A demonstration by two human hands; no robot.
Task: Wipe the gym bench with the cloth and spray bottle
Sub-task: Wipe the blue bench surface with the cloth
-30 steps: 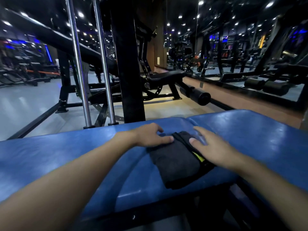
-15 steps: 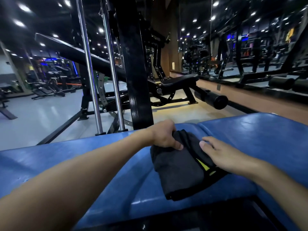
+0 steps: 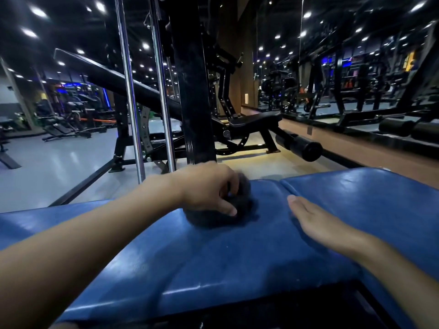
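While a dark cloth [image 3: 221, 210] is bunched under the left hand [image 3: 204, 186] near the far edge of the blue bench [image 3: 237, 264], the right hand [image 3: 316, 224] is laid flat on the padding just beside it, fingers straight and holding nothing. The left fingers [image 3: 229, 208] are curled down over the wad, which is gripped against the vinyl. No spray bottle is seen. The cloth is judged soft and light, easily crumpled, best held from above in a loose fistful so that a broad face is kept on the surface. The padding looks smooth and somewhat glossy, so little drag is expected. A seam [image 3: 282, 186] between two pads is crossed just right of the cloth. Open padding is left to both sides and toward the near edge; beyond the far edge, a black upright post [image 3: 192, 91] and chrome guide rods [image 3: 129, 91] stand close, so little room is judged left for strokes pushed away from the body.
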